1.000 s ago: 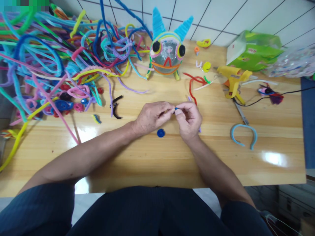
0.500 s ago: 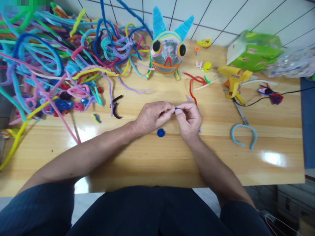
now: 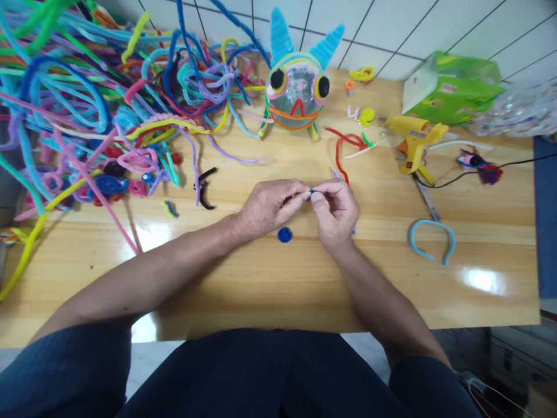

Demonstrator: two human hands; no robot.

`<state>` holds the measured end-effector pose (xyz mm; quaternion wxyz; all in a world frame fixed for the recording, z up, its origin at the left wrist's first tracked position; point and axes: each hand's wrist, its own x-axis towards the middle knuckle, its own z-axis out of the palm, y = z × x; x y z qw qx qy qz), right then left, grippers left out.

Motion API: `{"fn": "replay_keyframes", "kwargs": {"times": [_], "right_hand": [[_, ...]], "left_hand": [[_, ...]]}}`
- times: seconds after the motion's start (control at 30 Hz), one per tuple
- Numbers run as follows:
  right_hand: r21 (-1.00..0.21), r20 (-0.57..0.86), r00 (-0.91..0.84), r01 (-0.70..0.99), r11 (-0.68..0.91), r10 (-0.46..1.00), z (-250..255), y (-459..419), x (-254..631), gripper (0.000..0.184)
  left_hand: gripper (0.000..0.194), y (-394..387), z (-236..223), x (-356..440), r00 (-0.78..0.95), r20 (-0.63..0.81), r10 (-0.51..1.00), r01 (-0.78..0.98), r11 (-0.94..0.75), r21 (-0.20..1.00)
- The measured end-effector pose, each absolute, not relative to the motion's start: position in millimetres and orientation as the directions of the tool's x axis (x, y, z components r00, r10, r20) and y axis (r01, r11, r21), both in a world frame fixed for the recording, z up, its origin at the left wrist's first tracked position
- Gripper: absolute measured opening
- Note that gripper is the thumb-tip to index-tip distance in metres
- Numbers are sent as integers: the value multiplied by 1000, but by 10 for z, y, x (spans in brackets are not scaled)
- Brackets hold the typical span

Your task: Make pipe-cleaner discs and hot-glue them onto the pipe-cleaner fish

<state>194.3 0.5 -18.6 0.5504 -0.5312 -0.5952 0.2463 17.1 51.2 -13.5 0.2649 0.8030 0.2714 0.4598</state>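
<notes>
My left hand (image 3: pixel 275 204) and my right hand (image 3: pixel 337 210) meet above the middle of the table, fingertips almost touching. Between them they pinch a small piece of blue pipe cleaner (image 3: pixel 312 192), mostly hidden by the fingers. Just below the hands a flat dark-blue coiled disc (image 3: pixel 284 235) lies on the wood. A red pipe cleaner (image 3: pixel 338 155) runs down behind my right hand, and bits of a purple one show beside that hand. Farther back stands a clear-bodied figure (image 3: pixel 297 96) with blue ears, black-and-yellow eyes and an orange mouth.
A big tangle of coloured pipe cleaners (image 3: pixel 108 104) covers the table's left side. Black bent pieces (image 3: pixel 206 194) lie left of my hands. To the right are a yellow glue gun (image 3: pixel 413 139) with its cord, scissors (image 3: pixel 427 200), a light-blue arc (image 3: pixel 431 223) and a green packet (image 3: pixel 452 90).
Both hands hold almost the same pose, pinching the blue piece. Only a very slight shift of the fingers and the camera shows.
</notes>
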Motion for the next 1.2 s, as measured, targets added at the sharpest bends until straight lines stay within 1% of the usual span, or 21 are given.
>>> {"fn": "replay_keyframes", "kwargs": {"times": [0.23, 0.33, 0.53, 0.87, 1.2], "right_hand": [[-872, 407, 173, 366, 325, 897, -183, 8, 1942, 5], [-869, 420, 169, 359, 341, 892, -194, 12, 1947, 4], [-868, 411, 177, 377, 324, 894, -189, 12, 1943, 5], [-860, 417, 175, 393, 325, 892, -190, 14, 1943, 7], [-867, 434, 181, 351, 354, 883, -194, 18, 1938, 5]], "left_hand": [[17, 512, -111, 181, 410, 635, 655, 182, -741, 646], [17, 513, -113, 176, 419, 626, 657, 176, -735, 654], [17, 511, -121, 166, 431, 590, 682, 162, -702, 693], [18, 509, -124, 172, 430, 599, 675, 167, -712, 682], [18, 508, -126, 163, 441, 590, 677, 194, -713, 673]]}}
